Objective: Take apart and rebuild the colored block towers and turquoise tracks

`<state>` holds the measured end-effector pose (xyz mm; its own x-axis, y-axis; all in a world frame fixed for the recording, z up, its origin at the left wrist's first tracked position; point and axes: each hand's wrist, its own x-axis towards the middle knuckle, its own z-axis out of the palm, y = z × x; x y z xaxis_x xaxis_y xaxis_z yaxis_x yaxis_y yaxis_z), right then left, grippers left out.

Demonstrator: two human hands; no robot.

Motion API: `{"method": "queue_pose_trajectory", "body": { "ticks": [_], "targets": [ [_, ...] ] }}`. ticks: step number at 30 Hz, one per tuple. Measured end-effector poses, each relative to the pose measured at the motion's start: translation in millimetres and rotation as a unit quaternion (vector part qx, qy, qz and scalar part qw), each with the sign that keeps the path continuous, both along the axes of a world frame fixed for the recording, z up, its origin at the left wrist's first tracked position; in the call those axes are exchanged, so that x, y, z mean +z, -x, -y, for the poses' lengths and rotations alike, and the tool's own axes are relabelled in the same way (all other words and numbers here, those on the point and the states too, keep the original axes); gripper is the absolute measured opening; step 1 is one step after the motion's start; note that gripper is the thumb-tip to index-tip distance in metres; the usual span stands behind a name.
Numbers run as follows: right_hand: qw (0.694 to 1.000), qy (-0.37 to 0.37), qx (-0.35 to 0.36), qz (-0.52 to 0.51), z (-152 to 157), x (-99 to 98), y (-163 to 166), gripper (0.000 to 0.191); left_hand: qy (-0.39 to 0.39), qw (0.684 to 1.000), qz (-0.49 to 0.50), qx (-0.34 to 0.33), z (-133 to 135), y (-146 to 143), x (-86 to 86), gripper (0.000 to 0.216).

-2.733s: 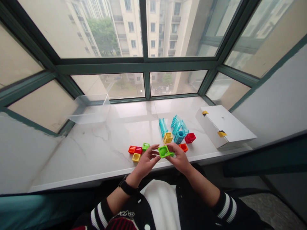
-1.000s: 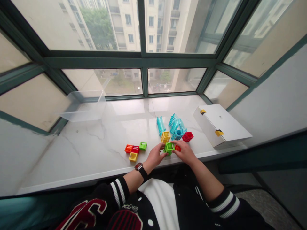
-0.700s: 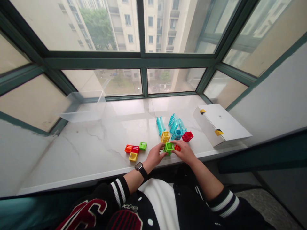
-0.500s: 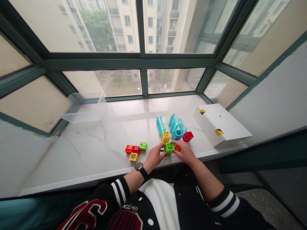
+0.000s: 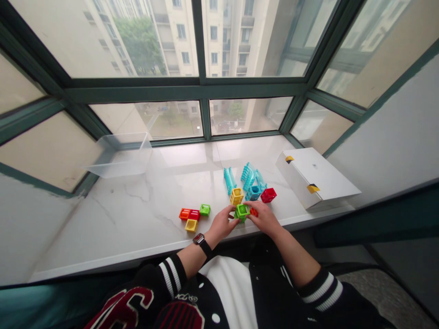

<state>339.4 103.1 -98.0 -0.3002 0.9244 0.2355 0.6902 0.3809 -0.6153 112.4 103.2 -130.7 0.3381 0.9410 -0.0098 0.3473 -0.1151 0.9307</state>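
Note:
Near the front edge of the sill, a hollow green block [image 5: 242, 212] is pinched between both my hands. My left hand [image 5: 223, 222] grips its left side, fingers closed on it. From the other side my right hand [image 5: 265, 217] grips it, and a red-orange block [image 5: 254, 212] is partly hidden by those fingers. Just behind stand a yellow block [image 5: 236, 196], a blue block [image 5: 253, 193] and a red block [image 5: 268, 195]. To the left lie an orange block [image 5: 184, 214], a dark red block [image 5: 194, 214], another yellow block [image 5: 191, 225] and a small green block [image 5: 205, 209].
Translucent turquoise track pieces [image 5: 230, 181] lie behind the blocks. A clear plastic bin [image 5: 120, 171] stands at the back left. On the right sits a white box [image 5: 322, 176] with yellow-black tabs. The marble sill [image 5: 137, 219] runs up to green window frames [image 5: 185, 92].

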Motion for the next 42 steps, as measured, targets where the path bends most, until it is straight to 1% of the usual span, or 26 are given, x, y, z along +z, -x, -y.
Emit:
{"method": "queue_pose_trajectory", "body": {
  "ticks": [3, 5, 13, 24, 27, 30, 33, 37, 42],
  "targets": [
    [1.000, -0.002, 0.001, -0.002, 0, 0.1, 0, 0.050, 0.023, 0.999, 0.038, 0.002, -1, -2, 0.6, 0.042],
    [1.000, -0.002, 0.001, -0.002, 0, 0.0, 0, 0.050, 0.026, 0.999, 0.044, 0.001, -1, -3, 1.0, 0.042],
    [1.000, 0.002, 0.005, 0.002, -1, -0.2, 0, 0.051, -0.036, 0.999, -0.037, -0.008, 1, 2, 2.1, 0.047],
    [1.000, -0.001, 0.010, 0.008, -1, 0.8, -1, 0.052, -0.031, 0.999, -0.036, -0.006, 2, 1, 4.1, 0.044],
    [1.000, 0.000, 0.009, 0.005, 0, 1.1, 0, 0.051, -0.038, 0.998, -0.052, -0.013, 0, 6, 4.5, 0.046],
    [1.000, 0.005, 0.005, 0.001, -1, 0.2, -1, 0.050, -0.054, 0.996, -0.073, -0.002, -1, 22, 9.8, 0.043],
    [1.000, 0.010, 0.002, -0.002, -1, -1.6, -1, 0.049, -0.058, 0.996, -0.062, 0.036, 0, 51, 17.7, 0.033],
    [1.000, 0.005, 0.003, -0.009, 0, -2.2, -2, 0.048, -0.058, 0.991, -0.046, 0.116, 10, 99, 23.1, 0.028],
    [1.000, 0.004, 0.009, -0.010, 0, 1.8, -2, 0.047, -0.035, 0.976, -0.052, 0.207, 29, 153, 20.0, 0.032]
  ]
}}
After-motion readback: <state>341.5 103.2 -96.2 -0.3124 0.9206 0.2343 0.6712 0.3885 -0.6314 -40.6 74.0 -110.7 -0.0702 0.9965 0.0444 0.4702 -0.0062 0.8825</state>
